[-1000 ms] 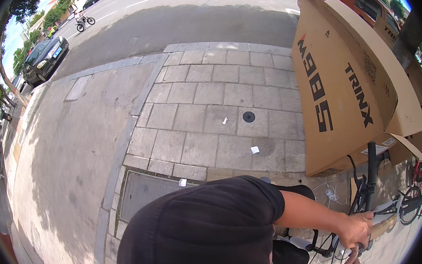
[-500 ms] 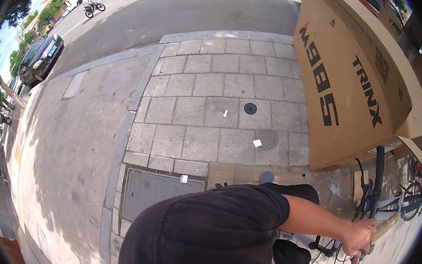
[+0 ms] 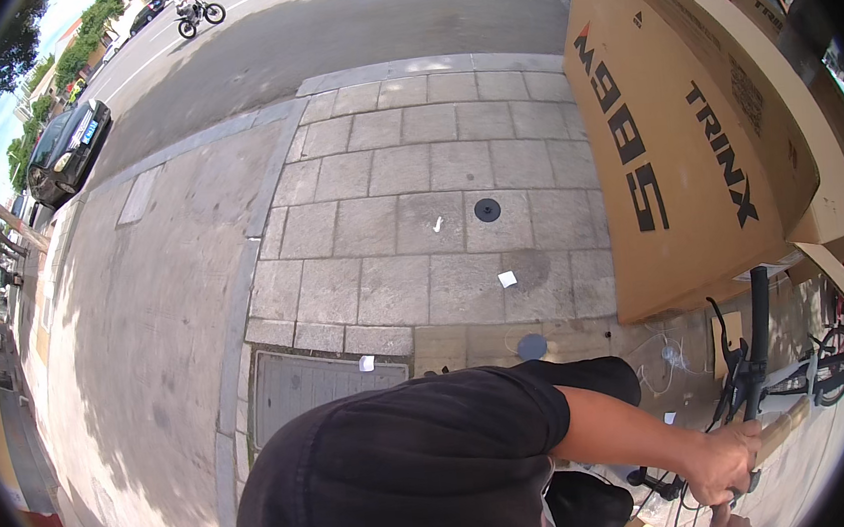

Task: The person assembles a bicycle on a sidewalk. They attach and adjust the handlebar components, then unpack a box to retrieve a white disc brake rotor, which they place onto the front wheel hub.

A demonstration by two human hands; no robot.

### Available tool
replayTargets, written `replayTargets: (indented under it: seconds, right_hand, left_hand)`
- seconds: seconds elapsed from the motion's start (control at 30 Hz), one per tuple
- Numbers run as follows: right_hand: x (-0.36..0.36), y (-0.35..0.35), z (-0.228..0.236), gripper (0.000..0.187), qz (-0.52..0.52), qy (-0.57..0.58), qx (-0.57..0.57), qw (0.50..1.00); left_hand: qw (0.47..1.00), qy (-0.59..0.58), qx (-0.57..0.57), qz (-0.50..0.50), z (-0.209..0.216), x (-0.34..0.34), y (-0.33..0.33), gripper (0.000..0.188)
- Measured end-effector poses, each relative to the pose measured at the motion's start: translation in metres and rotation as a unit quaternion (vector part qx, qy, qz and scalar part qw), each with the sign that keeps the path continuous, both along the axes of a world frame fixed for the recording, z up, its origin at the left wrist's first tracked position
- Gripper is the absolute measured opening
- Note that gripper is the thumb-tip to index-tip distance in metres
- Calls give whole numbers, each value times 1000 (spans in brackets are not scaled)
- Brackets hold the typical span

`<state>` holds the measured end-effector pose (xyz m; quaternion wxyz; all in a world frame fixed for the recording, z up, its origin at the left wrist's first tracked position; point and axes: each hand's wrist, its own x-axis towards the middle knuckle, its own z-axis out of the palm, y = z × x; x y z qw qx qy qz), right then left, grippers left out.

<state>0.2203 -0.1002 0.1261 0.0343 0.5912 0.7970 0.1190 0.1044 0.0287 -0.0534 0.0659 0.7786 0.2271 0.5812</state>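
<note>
Bicycle handlebar [image 3: 753, 375]: likely stiff, light; hold by black grip [image 3: 760, 309]
Left hand [image 3: 726, 463]: curled around it
Right hand [image 3: 729, 525]: cropped; cannot tell grasp

Cardboard carton [image 3: 676, 156], dark car [image 3: 69, 154], motorbike [image 3: 200, 20] perhaps

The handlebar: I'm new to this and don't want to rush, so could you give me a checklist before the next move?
1. Left hand at the handlebar: ok, fingers curled at its lower end in the picture.
2. Right hand hold: cannot tell, only part shows at the lower edge.
3. Area under the left hand in sight: not ok, the hand covers it.
4. Handlebar apart from the cardboard box: cannot tell, they overlap in this view.
5. Paving free of litter: not ok, a white scrap lies there.
</note>
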Motion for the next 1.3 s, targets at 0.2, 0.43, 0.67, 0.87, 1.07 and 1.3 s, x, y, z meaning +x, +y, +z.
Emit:
replayTargets:
  seconds: [0.2, 0.43, 0.67, 0.87, 1.07, 1.3]
  right_hand:
    - [4, 1, -1, 64, 22, 7, 0, 1000]
    - [-3, 1, 2, 62, 20, 15, -12, 1000]
    - [-11, 5, 13, 58, 47, -4, -17, 999]
    - [-6, 6, 9, 53, 27, -15, -7, 999]
    - [-10, 7, 15, 51, 25, -31, -21, 999]
    - [-12, 7, 16, 47, 54, -27, -24, 998]
  left_hand:
    - [999, -30, -26, -33, 7, -10, -11, 24]
    - [999, -28, -23, -26, 9, -15, -12, 15]
    - [998, -31, -37, -39, 18, -28, -19, 11]
    - [998, -25, -44, -41, 27, -39, -25, 10]
    - [999, -14, -30, -33, 28, -44, -25, 11]
    - [996, 11, -75, -55, 32, -51, -31, 14]
